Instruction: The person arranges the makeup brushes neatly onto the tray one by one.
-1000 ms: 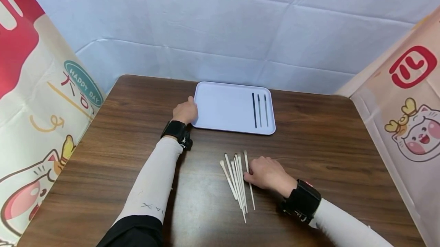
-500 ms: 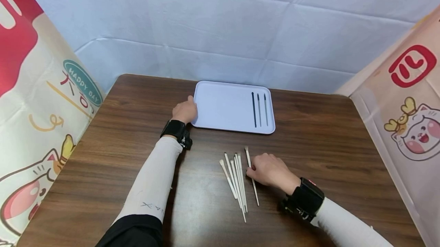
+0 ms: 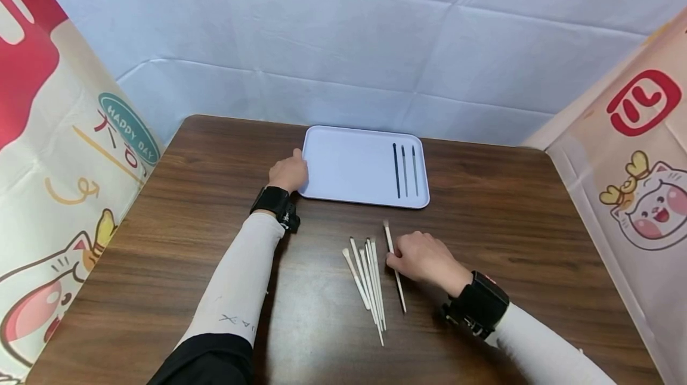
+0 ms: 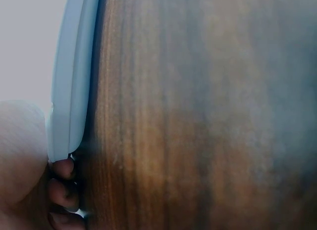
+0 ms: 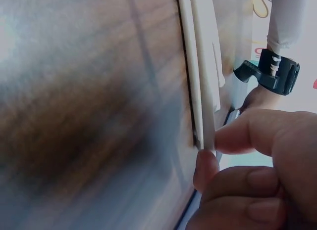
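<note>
In the head view, my right hand (image 3: 424, 257) pinches a slim white-handled makeup brush (image 3: 400, 289) between thumb and forefinger, its bristle end pointing toward the tray. The right wrist view shows the same brush (image 5: 207, 101) at the fingertips. Just left of it lies a loose bunch of several similar white brushes (image 3: 370, 281) on the table. My left hand (image 3: 288, 171) grips the left edge of a white rectangular tray (image 3: 343, 164); in the left wrist view the thumb is over the rim (image 4: 74, 76) and fingertips show below it. Three thin dark brushes (image 3: 405, 170) lie side by side at the tray's right.
The brown wooden table (image 3: 499, 212) runs under everything, with the tray near its far edge. A pale cloth (image 3: 343, 45) hangs behind. Printed cartoon sheets (image 3: 644, 194) stand at both sides. A black wrist strap (image 3: 476, 304) sits on each arm.
My right hand has drawn the pinched brush away from the bunch, slightly to the right and toward the tray. The left hand and the tray have stayed in place.
</note>
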A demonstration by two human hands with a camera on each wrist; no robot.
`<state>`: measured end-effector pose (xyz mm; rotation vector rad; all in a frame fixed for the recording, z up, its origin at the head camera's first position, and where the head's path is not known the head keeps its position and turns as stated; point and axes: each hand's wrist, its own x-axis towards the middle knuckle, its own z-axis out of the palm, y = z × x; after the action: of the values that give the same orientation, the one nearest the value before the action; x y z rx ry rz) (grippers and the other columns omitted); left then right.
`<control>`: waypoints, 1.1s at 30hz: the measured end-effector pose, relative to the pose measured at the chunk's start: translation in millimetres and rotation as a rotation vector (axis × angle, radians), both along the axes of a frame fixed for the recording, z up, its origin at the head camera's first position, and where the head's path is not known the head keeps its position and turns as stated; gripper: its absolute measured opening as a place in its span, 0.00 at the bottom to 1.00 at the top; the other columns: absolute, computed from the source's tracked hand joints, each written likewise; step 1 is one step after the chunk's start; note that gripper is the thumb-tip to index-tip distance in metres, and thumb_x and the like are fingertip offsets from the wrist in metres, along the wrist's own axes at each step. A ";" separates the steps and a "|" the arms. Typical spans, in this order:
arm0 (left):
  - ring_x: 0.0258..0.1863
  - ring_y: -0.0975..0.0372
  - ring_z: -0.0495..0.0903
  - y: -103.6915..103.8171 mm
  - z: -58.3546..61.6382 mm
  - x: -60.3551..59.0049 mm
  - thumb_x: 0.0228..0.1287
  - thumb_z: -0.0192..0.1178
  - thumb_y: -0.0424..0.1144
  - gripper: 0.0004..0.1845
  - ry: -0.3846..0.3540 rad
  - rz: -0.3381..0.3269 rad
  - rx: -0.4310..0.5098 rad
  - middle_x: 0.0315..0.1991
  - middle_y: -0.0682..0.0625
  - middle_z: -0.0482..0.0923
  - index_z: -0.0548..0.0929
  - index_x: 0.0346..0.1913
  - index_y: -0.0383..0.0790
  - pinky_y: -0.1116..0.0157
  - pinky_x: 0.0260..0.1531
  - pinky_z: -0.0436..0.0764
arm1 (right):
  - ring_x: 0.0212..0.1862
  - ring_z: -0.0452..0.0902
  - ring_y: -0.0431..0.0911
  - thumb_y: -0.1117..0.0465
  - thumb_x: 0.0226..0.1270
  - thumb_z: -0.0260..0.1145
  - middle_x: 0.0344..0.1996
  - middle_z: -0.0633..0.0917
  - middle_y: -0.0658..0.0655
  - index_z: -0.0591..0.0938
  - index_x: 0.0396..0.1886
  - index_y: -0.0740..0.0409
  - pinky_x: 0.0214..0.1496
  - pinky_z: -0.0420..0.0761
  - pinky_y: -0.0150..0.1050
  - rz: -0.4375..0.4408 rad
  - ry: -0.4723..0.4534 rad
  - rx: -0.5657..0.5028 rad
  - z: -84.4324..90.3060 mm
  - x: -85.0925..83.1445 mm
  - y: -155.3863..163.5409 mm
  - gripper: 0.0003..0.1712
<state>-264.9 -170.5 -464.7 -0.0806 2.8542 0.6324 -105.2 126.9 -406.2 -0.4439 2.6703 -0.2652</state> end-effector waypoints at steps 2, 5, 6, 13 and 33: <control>0.38 0.44 0.77 0.0 1.2 0.4 0.83 0.35 0.45 0.20 0.001 0.001 0.000 0.40 0.36 0.78 0.64 0.64 0.34 0.48 0.45 0.76 | 0.18 0.57 0.42 0.51 0.70 0.63 0.12 0.62 0.45 0.67 0.11 0.47 0.23 0.57 0.37 -0.002 0.000 -0.003 2.3 -2.2 0.2 0.27; 0.40 0.44 0.77 -0.3 2.0 0.5 0.83 0.35 0.45 0.20 0.000 0.002 -0.002 0.41 0.35 0.78 0.63 0.64 0.34 0.47 0.47 0.75 | 0.18 0.59 0.43 0.51 0.71 0.63 0.12 0.65 0.46 0.68 0.11 0.48 0.23 0.58 0.37 -0.008 0.007 -0.003 5.4 -6.4 -0.1 0.26; 0.40 0.44 0.77 -0.3 2.3 0.5 0.83 0.35 0.45 0.20 0.001 0.001 -0.003 0.41 0.35 0.78 0.64 0.64 0.33 0.47 0.48 0.75 | 0.18 0.61 0.43 0.51 0.70 0.63 0.12 0.66 0.46 0.69 0.12 0.48 0.23 0.59 0.37 -0.010 0.012 -0.001 6.3 -7.9 -0.4 0.26; 0.41 0.44 0.77 -1.4 1.4 -1.3 0.83 0.35 0.45 0.21 -0.005 0.008 0.002 0.43 0.35 0.78 0.63 0.66 0.33 0.47 0.49 0.75 | 0.19 0.65 0.44 0.52 0.71 0.63 0.15 0.71 0.48 0.74 0.16 0.51 0.24 0.63 0.38 -0.023 0.001 -0.010 8.8 -18.2 -0.3 0.22; 0.42 0.44 0.76 -0.7 -4.6 -4.8 0.83 0.34 0.46 0.23 -0.023 0.013 0.014 0.46 0.35 0.78 0.62 0.68 0.34 0.46 0.51 0.74 | 0.16 0.52 0.41 0.53 0.73 0.60 0.11 0.60 0.46 0.63 0.11 0.47 0.23 0.55 0.36 0.021 -0.001 -0.062 14.1 -42.6 -1.4 0.27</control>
<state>-269.6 -171.3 -469.3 -0.1038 2.8288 0.6496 -147.7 125.5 -392.1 -0.4909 2.6602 -0.3430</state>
